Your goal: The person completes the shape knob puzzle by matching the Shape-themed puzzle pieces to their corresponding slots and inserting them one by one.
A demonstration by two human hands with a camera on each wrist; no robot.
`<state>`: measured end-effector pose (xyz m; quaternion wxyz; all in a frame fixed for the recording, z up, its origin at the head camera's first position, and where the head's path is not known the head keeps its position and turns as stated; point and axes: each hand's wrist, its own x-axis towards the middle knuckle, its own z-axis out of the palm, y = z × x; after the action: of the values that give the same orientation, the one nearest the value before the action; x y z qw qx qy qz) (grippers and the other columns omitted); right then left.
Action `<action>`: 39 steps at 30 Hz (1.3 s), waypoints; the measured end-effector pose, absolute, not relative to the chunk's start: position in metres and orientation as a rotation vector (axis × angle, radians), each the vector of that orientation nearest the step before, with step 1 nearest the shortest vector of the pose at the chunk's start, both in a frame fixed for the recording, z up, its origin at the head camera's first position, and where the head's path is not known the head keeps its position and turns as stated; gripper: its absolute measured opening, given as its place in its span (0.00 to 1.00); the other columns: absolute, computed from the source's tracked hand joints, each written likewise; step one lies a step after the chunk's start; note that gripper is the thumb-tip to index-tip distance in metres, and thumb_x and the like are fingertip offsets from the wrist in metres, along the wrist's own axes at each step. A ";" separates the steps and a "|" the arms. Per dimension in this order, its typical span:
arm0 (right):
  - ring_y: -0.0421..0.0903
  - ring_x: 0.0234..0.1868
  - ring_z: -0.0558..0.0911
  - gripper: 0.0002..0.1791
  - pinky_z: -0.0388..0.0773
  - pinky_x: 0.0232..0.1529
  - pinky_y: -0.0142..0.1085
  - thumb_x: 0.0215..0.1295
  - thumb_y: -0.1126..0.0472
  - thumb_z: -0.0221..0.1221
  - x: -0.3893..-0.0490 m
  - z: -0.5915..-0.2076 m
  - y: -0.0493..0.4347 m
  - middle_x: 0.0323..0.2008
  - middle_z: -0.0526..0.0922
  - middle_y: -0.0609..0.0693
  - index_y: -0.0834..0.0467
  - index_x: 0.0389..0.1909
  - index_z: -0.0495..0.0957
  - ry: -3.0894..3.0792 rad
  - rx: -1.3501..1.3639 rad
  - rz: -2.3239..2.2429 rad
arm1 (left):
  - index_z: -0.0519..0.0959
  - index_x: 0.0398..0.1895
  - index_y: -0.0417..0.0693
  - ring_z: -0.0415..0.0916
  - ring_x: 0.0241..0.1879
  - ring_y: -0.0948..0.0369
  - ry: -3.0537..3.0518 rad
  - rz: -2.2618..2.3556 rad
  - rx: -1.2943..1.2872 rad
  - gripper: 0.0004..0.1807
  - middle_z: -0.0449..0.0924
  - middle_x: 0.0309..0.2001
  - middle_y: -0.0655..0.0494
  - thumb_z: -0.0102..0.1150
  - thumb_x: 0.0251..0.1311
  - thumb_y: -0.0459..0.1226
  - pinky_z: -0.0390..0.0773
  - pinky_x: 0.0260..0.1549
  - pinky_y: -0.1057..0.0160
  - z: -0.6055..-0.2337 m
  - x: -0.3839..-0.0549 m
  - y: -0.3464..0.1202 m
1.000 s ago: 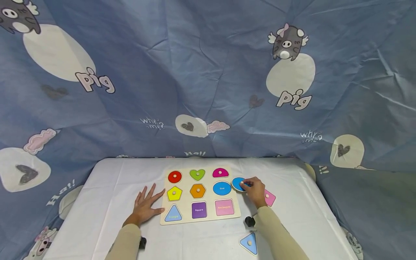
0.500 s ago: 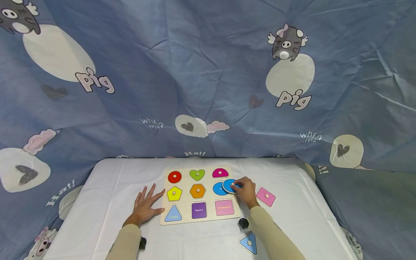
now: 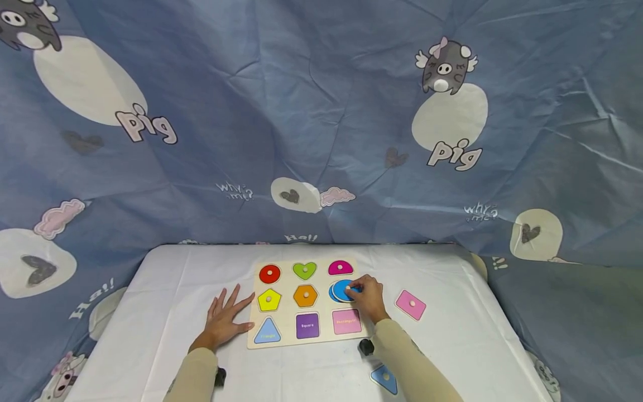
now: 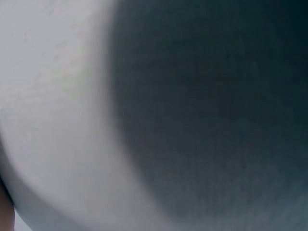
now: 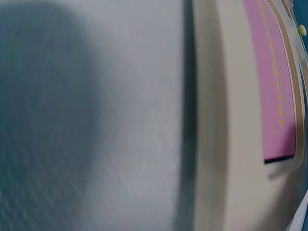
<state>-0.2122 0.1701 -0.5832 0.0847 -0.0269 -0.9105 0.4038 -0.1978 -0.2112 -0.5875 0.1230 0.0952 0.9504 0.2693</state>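
A wooden shape puzzle board [image 3: 286, 338] lies on the white-covered table. My right hand [image 3: 370, 297] pinches the knob of a blue oval puzzle piece [image 3: 342, 291], which overlaps the blue oval recess and sits slightly right of it. My left hand [image 3: 224, 320] rests with spread fingers at the board's left edge. Knobbed red circle [image 3: 269, 273], green heart [image 3: 305, 271], magenta half circle [image 3: 340, 268], yellow pentagon [image 3: 269, 300] and orange hexagon [image 3: 305, 295] pieces sit in the board. Triangle, square and rectangle recesses show printed words along the front row.
A pink rectangle piece [image 3: 411, 305] lies on the table right of the board. Nearer the front, a blue triangle piece [image 3: 384, 379] is partly covered by the right sleeve [image 3: 412, 357]. Behind the table hangs a blue patterned cloth [image 3: 321, 123].
My right hand has carried the blue oval leftward from beside the board to over the oval recess. The right sleeve now overlaps the triangle piece. My left hand stays put.
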 end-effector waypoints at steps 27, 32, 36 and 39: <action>0.48 0.38 0.77 0.05 0.67 0.49 0.49 0.52 0.62 0.71 -0.219 -0.589 0.161 0.30 0.80 0.48 0.60 0.28 0.85 -2.758 -0.029 1.147 | 0.66 0.70 0.52 0.27 0.73 0.38 2.773 0.773 0.274 0.42 0.40 0.76 0.39 0.68 0.48 0.49 0.27 0.67 0.38 -0.591 -0.199 -0.213; 0.49 0.39 0.77 0.06 0.66 0.51 0.51 0.52 0.63 0.71 -0.219 -0.588 0.161 0.30 0.79 0.49 0.60 0.29 0.85 -2.762 -0.027 1.150 | 0.66 0.69 0.52 0.27 0.73 0.38 2.774 0.780 0.281 0.42 0.40 0.76 0.39 0.68 0.48 0.48 0.27 0.67 0.39 -0.590 -0.199 -0.213; 0.50 0.39 0.77 0.06 0.67 0.51 0.51 0.52 0.64 0.71 -0.219 -0.588 0.160 0.30 0.79 0.49 0.60 0.29 0.85 -2.757 -0.040 1.161 | 0.66 0.69 0.52 0.28 0.73 0.37 2.783 0.772 0.289 0.42 0.40 0.76 0.39 0.68 0.48 0.49 0.27 0.68 0.39 -0.590 -0.199 -0.214; 0.49 0.39 0.77 0.05 0.68 0.51 0.49 0.51 0.64 0.71 -0.220 -0.589 0.160 0.30 0.79 0.48 0.60 0.29 0.85 -2.753 -0.055 1.171 | 0.66 0.69 0.52 0.28 0.73 0.37 2.784 0.772 0.289 0.42 0.40 0.76 0.38 0.68 0.48 0.49 0.27 0.68 0.39 -0.590 -0.199 -0.214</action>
<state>-0.2199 0.1597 -0.5888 0.0745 -0.0183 -0.9175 0.3902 -0.1990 -0.2136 -0.5904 0.1186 0.0987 0.9521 0.2641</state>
